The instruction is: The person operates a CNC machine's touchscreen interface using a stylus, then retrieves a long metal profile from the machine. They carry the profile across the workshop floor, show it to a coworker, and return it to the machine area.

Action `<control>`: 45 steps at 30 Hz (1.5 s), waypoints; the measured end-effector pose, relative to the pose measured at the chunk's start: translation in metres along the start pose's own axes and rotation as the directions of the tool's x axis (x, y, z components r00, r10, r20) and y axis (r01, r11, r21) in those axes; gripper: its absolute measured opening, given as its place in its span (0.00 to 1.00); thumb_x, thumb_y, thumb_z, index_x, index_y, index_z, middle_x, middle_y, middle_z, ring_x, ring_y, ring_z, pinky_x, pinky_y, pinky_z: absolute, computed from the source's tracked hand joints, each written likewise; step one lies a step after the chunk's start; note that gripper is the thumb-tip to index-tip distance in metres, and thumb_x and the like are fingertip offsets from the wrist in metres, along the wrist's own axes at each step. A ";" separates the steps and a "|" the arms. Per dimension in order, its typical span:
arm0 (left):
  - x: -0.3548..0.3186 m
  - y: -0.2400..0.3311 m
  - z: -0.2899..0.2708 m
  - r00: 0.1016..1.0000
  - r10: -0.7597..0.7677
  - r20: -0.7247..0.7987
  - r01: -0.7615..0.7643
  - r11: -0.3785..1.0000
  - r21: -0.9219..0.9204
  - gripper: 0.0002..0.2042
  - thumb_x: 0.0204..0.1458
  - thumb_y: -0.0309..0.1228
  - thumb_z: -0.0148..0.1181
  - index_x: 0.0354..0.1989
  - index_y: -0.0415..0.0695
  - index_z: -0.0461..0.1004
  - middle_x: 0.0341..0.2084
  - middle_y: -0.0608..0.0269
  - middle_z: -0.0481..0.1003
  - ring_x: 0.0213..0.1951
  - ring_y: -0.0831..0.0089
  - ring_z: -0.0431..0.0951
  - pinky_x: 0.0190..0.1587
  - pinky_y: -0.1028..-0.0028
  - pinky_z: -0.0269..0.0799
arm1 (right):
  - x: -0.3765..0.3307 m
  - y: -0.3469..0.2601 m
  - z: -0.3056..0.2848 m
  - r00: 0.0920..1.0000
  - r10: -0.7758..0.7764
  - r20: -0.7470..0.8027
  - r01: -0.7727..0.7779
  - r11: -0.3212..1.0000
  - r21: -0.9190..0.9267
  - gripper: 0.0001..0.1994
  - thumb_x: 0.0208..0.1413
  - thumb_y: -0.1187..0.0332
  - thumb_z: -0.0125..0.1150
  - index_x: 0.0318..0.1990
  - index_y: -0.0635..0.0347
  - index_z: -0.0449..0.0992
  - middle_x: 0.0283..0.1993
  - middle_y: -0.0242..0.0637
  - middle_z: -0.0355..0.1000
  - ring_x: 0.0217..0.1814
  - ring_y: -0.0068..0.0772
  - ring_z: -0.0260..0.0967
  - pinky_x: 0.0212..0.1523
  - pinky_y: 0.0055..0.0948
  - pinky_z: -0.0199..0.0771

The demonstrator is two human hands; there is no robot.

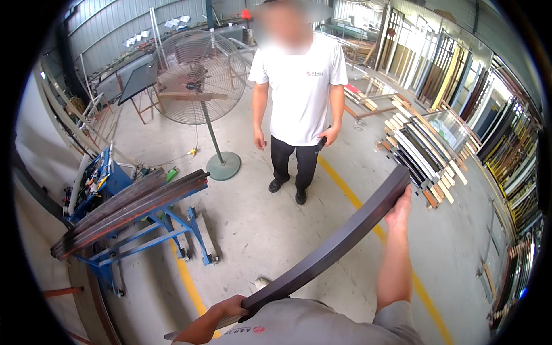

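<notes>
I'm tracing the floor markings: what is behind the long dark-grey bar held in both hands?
Light grey floor and a yellow painted line show on both sides of the dark-grey bar. The stretch directly behind it is covered.

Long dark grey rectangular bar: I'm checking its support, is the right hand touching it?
Touching: the head view shows the right hand against the bar near its upper end.

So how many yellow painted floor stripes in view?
2: left yellow stripe beside the blue metal stand; right yellow stripe passing behind the held long dark-grey beam. Others may be hidden.
</notes>
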State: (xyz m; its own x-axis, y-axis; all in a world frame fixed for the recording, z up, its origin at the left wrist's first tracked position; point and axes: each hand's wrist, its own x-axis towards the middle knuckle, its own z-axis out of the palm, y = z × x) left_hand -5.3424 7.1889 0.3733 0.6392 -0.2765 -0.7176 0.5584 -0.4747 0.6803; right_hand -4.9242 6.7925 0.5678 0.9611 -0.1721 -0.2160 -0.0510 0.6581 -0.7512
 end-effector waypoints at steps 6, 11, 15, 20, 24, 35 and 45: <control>-0.008 0.007 0.083 0.999 0.028 0.023 -0.028 1.000 -0.015 0.19 0.44 0.32 0.64 0.45 0.37 0.77 0.33 0.58 0.80 0.35 0.70 0.78 0.44 0.72 0.73 | -0.037 -0.064 -0.109 0.971 -0.239 -0.008 0.239 0.971 0.000 0.17 0.67 0.59 0.50 0.53 0.62 0.71 0.49 0.36 0.75 0.50 0.31 0.72 0.52 0.32 0.72; -0.010 0.026 0.146 0.990 -0.027 0.135 0.008 0.991 0.137 0.19 0.44 0.32 0.63 0.45 0.37 0.77 0.33 0.57 0.79 0.35 0.69 0.78 0.43 0.70 0.72 | -0.084 -0.139 -0.249 0.907 -0.416 -0.065 0.410 0.907 -0.093 0.15 0.67 0.60 0.50 0.50 0.63 0.73 0.47 0.36 0.76 0.48 0.29 0.72 0.49 0.30 0.73; -0.013 0.108 0.173 0.961 -0.042 0.272 -0.036 0.961 0.274 0.20 0.44 0.30 0.62 0.47 0.35 0.75 0.35 0.55 0.79 0.39 0.67 0.77 0.47 0.69 0.70 | -0.145 -0.222 -0.371 0.800 -0.590 -0.111 0.546 0.792 -0.274 0.17 0.68 0.59 0.49 0.51 0.64 0.73 0.47 0.36 0.76 0.46 0.28 0.73 0.48 0.28 0.72; 0.005 0.129 0.226 0.875 0.034 0.483 -0.165 0.959 0.231 0.18 0.39 0.30 0.60 0.40 0.34 0.76 0.28 0.57 0.78 0.33 0.70 0.77 0.40 0.72 0.72 | -0.291 -0.298 -0.452 0.606 -0.720 -0.338 0.553 0.687 -0.471 0.19 0.69 0.57 0.45 0.51 0.67 0.72 0.50 0.39 0.73 0.50 0.31 0.70 0.54 0.32 0.69; 0.014 0.148 0.295 0.767 0.061 0.639 -0.312 0.906 0.287 0.17 0.39 0.31 0.61 0.37 0.33 0.76 0.25 0.58 0.76 0.31 0.69 0.76 0.37 0.70 0.71 | -0.436 -0.331 -0.500 0.477 -0.791 -0.384 0.548 0.609 -0.574 0.20 0.69 0.56 0.46 0.49 0.67 0.72 0.45 0.36 0.73 0.46 0.28 0.69 0.49 0.30 0.70; -0.028 0.197 0.556 0.853 -0.034 0.521 -0.327 0.743 0.584 0.14 0.41 0.33 0.60 0.35 0.36 0.77 0.22 0.62 0.74 0.28 0.74 0.74 0.33 0.69 0.71 | -0.724 -0.160 -0.615 0.795 -0.462 -0.393 0.055 0.700 -0.712 0.12 0.65 0.71 0.48 0.47 0.68 0.77 0.32 0.37 0.75 0.30 0.27 0.72 0.35 0.29 0.77; -0.067 0.187 0.853 0.852 0.082 0.517 -0.478 0.523 0.705 0.17 0.38 0.31 0.64 0.35 0.31 0.78 0.26 0.57 0.78 0.29 0.69 0.77 0.35 0.69 0.73 | -0.978 -0.196 -0.785 0.625 -0.290 -0.725 -0.213 0.830 -0.515 0.14 0.61 0.66 0.55 0.44 0.69 0.78 0.30 0.38 0.77 0.28 0.25 0.74 0.33 0.27 0.76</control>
State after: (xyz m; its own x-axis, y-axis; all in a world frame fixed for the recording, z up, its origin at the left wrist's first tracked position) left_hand -5.7325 6.4059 0.4216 0.3174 -0.7063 -0.6327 -0.3864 -0.7057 0.5939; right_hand -6.0671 6.2569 0.4367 0.4184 -0.8299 -0.3691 -0.3866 0.2050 -0.8992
